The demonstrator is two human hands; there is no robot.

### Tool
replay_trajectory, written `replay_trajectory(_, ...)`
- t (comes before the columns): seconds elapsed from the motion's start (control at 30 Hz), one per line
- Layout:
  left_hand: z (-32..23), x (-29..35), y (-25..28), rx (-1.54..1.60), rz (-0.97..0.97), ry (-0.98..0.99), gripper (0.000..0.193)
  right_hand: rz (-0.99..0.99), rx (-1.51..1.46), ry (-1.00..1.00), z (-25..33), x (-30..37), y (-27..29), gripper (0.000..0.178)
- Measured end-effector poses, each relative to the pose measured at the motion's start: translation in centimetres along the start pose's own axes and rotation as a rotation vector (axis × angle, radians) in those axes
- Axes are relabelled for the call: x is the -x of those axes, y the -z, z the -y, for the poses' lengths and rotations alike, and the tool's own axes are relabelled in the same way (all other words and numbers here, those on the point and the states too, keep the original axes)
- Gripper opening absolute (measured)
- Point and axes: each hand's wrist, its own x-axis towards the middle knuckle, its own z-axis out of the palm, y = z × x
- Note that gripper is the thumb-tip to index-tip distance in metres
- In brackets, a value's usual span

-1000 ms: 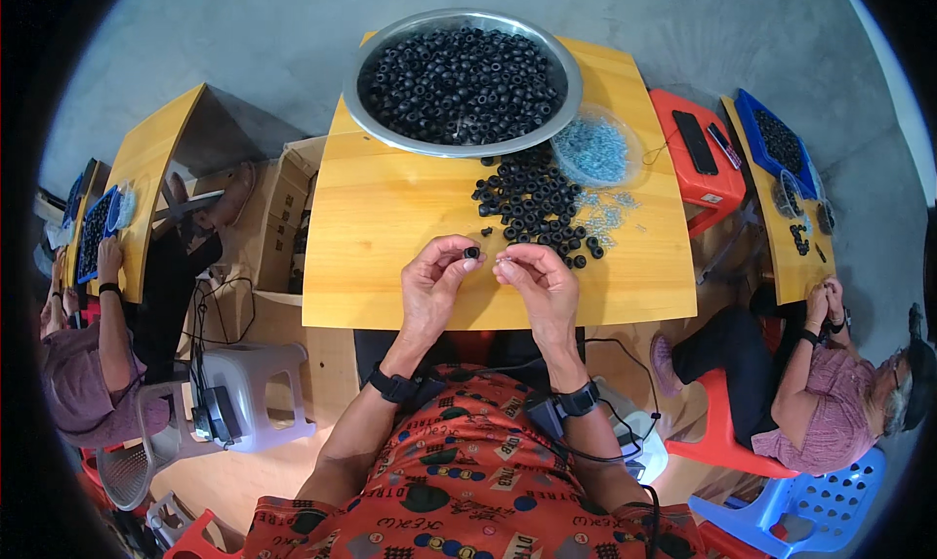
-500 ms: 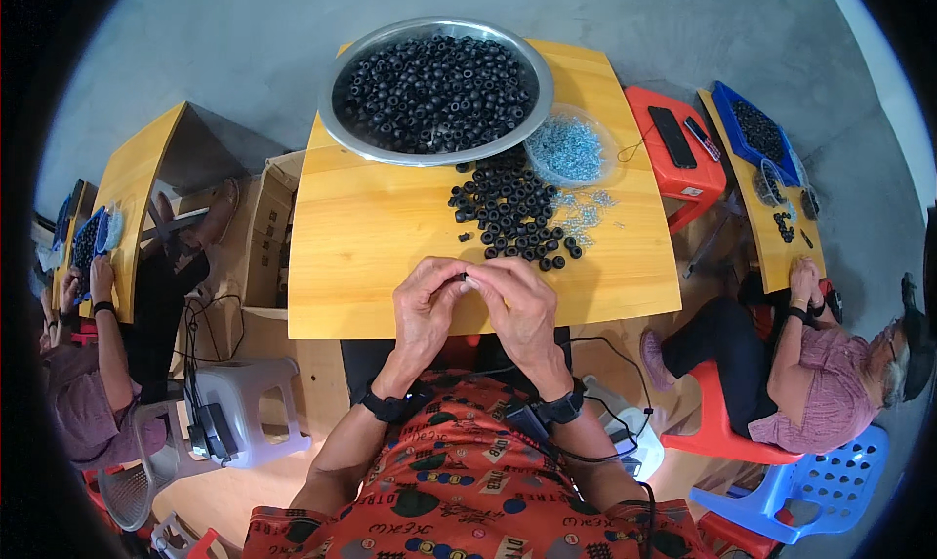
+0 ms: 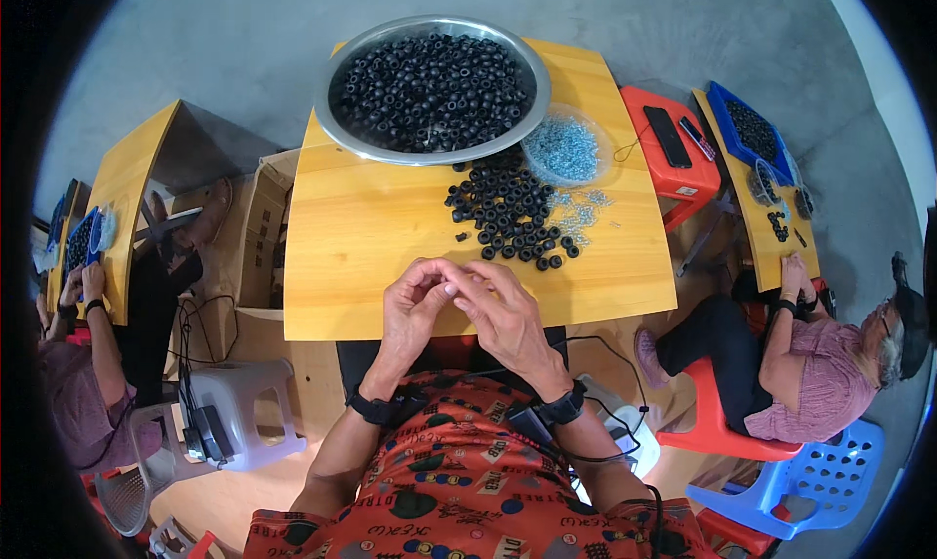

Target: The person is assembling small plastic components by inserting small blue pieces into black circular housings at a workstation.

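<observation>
My left hand (image 3: pixel 412 307) and my right hand (image 3: pixel 508 317) meet just above the front edge of the yellow wooden table (image 3: pixel 356 237). The left thumb and fingers are pinched together; whatever they hold is hidden. Bent over toward the left fingertips, the right fingers close around the same spot, and nothing shows between them. Beyond the hands lies a loose heap of small black ring-shaped pieces (image 3: pixel 500 203). Small silvery metal pieces (image 3: pixel 578 213) are scattered beside that heap on its right.
At the back stands a large metal bowl (image 3: pixel 337 130) full of black pieces. A clear round tub (image 3: pixel 607 154) holds more silvery pieces. A red stool (image 3: pixel 673 180) carries a black phone (image 3: pixel 667 137). Co-workers sit left and right at other tables; a cardboard box (image 3: pixel 265 232) stands left.
A small black piece showed between my fingertips before; now it is out of sight. My right fingers have shifted over the left fingertips. The view has moved slightly.
</observation>
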Motion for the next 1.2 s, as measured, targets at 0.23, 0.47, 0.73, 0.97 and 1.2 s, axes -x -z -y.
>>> replay_trajectory(0.23,0.5,-1.1,1.1,-0.141,-0.066,-0.105,0.016,-0.247,0.063,-0.222,-2.8,-2.3,1.3,0.018)
replay_trajectory(0.47,1.2,-1.1,1.1,-0.122,-0.115,-0.189,0.017,0.030,0.259,0.034,-4.5,-4.5,-1.1,0.019)
replay_trajectory(0.73,1.2,-1.0,1.3,-0.164,-0.113,-0.189,0.018,0.144,0.358,0.058,-4.7,-4.7,-2.3,0.024)
replay_trajectory(0.97,0.6,-1.0,0.2,-0.151,-0.040,-0.140,0.015,0.015,-0.226,-0.238,-3.4,-2.9,1.4,0.018)
replay_trajectory(1.2,-0.3,-1.1,-1.4,-0.010,0.036,0.009,0.016,0.068,-0.564,-0.408,-3.2,-1.6,3.6,0.015)
